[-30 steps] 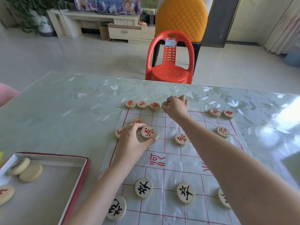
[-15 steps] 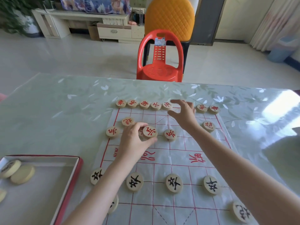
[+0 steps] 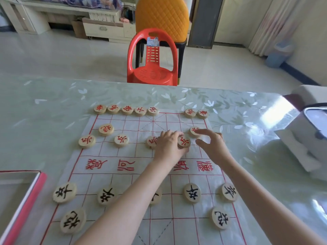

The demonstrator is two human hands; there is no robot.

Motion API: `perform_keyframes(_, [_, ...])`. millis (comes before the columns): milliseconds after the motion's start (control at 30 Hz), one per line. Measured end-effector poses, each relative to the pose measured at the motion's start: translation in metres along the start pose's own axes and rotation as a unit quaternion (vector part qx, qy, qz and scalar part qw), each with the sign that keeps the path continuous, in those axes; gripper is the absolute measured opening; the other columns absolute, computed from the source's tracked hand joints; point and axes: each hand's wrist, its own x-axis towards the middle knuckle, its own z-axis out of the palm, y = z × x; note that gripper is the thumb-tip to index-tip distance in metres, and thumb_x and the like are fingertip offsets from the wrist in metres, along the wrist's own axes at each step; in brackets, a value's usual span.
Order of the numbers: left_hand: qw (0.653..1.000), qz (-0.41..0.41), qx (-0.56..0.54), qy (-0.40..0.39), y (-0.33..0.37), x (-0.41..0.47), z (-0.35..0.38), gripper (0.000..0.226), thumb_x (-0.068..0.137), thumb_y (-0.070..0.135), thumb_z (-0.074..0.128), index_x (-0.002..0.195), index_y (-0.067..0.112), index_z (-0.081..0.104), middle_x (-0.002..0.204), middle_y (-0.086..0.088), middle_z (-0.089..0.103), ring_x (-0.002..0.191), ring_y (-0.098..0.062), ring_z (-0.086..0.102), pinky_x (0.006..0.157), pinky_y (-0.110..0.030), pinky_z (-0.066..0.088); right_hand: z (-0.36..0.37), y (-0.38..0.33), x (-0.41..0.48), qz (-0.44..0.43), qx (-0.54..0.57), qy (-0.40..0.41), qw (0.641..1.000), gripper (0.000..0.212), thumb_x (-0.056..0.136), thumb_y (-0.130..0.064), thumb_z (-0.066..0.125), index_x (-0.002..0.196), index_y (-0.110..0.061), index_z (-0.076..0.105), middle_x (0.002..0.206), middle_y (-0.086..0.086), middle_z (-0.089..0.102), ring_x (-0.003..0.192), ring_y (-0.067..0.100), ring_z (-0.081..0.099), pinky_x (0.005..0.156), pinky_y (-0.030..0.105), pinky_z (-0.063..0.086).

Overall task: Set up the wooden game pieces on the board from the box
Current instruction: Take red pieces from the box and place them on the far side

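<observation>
Setup is looking past halfway: your left hand (image 3: 168, 147) is pinching a red soldier piece (image 3: 184, 141) down onto the board (image 3: 99, 151), your right hand (image 3: 210, 145) is hovering beside it, fingers spread, holding nothing. Two far-row points are standing vacant.

Red back-row pieces (image 3: 127, 109), upside down from here, left to right: 車 馬 相 仕 帥, gap, 馬 車.
Red 炮 piece (image 3: 106, 129) on the left. Its twin on the right is half covered, can't read.
Red 兵 pieces (image 3: 121, 140): four. The rightmost 兵 piece (image 3: 184, 141) is gripped by the left hand (image 3: 168, 147).
Board (image 3: 109, 181) river band, red, upside down: 楚, 河, then 界 (part hidden), 漢.
Black pieces (image 3: 192, 192): four read 卒, two read 砲 or 炮, radical unclear.
Sticker (image 3: 153, 41) on the red chair (image 3: 150, 75): print too small to read.
</observation>
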Motion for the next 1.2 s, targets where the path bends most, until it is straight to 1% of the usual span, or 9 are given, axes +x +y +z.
perform_keyframes(267, [0.998,-0.004,0.065,-0.008,-0.004,0.013,0.021,0.056,0.080,0.046,0.063,0.129,0.023,0.049,0.124,-0.001,0.051,0.113,-0.022,0.040,0.092,-0.032,0.034,-0.002,0.011,-0.010,0.008,0.036,-0.006,0.999,0.033,0.088,-0.018,0.058,0.119,-0.027,0.059,0.122,-0.006,0.058,0.127,0.016,0.029,0.101,0.030,0.029])
perform_keyframes(367, [0.998,0.002,0.046,0.031,-0.002,0.010,0.019,0.065,0.077,0.051,0.064,0.132,0.023,0.046,0.125,0.000,0.049,0.114,-0.022,0.037,0.093,-0.029,0.029,-0.005,0.010,-0.018,0.006,0.040,0.000,0.999,0.032,0.088,-0.018,0.058,0.117,-0.029,0.059,0.120,-0.010,0.058,0.125,0.016,0.031,0.106,0.036,0.030])
perform_keyframes(467, [0.996,0.011,0.011,0.083,-0.004,-0.003,0.004,0.060,0.077,0.051,0.064,0.128,0.023,0.052,0.120,0.000,0.052,0.111,-0.021,0.040,0.090,-0.027,0.029,-0.006,0.005,-0.027,-0.001,0.031,-0.006,0.999,0.031,0.088,-0.020,0.058,0.116,-0.032,0.059,0.117,-0.017,0.056,0.123,0.015,0.032,0.106,0.040,0.031])
perform_keyframes(600, [0.995,-0.009,-0.013,0.096,-0.025,-0.032,-0.033,0.044,0.081,0.033,0.065,0.123,0.022,0.056,0.116,0.001,0.056,0.107,-0.020,0.043,0.086,-0.025,0.030,0.000,-0.021,-0.042,-0.006,0.041,-0.021,0.999,0.031,0.087,-0.021,0.059,0.115,-0.033,0.058,0.124,-0.004,0.054,0.119,0.017,0.036,0.088,0.018,0.042])
perform_keyframes(667, [0.994,-0.017,-0.013,0.109,-0.039,-0.048,-0.057,0.037,0.080,0.024,0.068,0.116,0.021,0.061,0.114,0.000,0.059,0.106,-0.021,0.045,0.085,-0.024,0.030,0.007,-0.042,-0.051,-0.021,0.046,-0.028,0.998,0.031,0.088,-0.018,0.059,0.117,-0.028,0.059,0.122,-0.004,0.056,0.113,0.017,0.040,0.090,0.024,0.040])
perform_keyframes(767, [0.993,-0.046,-0.020,0.109,-0.065,-0.079,-0.099,0.032,0.079,0.013,0.068,0.110,0.020,0.064,0.114,0.001,0.060,0.110,-0.019,0.047,0.094,-0.025,0.032,0.020,-0.078,-0.069,-0.058,0.040,-0.062,0.996,0.033,0.088,-0.019,0.058,0.120,-0.026,0.057,0.123,-0.007,0.057,0.125,0.014,0.035,0.093,0.014,0.035])
perform_keyframes(867, [0.988,-0.087,-0.054,0.119,-0.096,-0.113,-0.142,0.030,0.077,0.008,0.069,0.104,0.020,0.068,0.110,-0.002,0.063,0.107,-0.021,0.054,0.096,-0.031,0.040,0.041,-0.114,-0.089,-0.088,0.017,-0.086,0.992,0.033,0.089,-0.021,0.057,0.121,-0.028,0.056,0.124,-0.012,0.057,0.124,0.015,0.034,0.102,0.028,0.030])
perform_keyframes(933, [0.982,-0.113,-0.071,0.136,-0.115,-0.138,-0.170,0.027,0.076,0.001,0.068,0.099,0.015,0.069,0.104,-0.005,0.067,0.100,-0.025,0.059,0.091,-0.034,0.044,0.058,-0.139,-0.102,-0.101,0.005,-0.107,0.989,0.033,0.090,-0.022,0.057,0.122,-0.028,0.055,0.126,-0.012,0.056,0.125,0.015,0.034,0.106,0.032,0.028])
perform_keyframes(1200, [0.958,-0.224,-0.008,0.181,-0.211,-0.240,-0.253,0.035,0.068,-0.014,0.066,0.097,0.005,0.069,0.103,-0.016,0.067,0.098,-0.031,0.062,0.090,-0.042,0.046,0.143,-0.227,-0.146,-0.160,0.006,-0.207,0.965,0.039,0.089,-0.017,0.056,0.127,-0.023,0.052,0.127,-0.005,0.057,0.125,0.017,0.038,0.105,0.033,0.033])
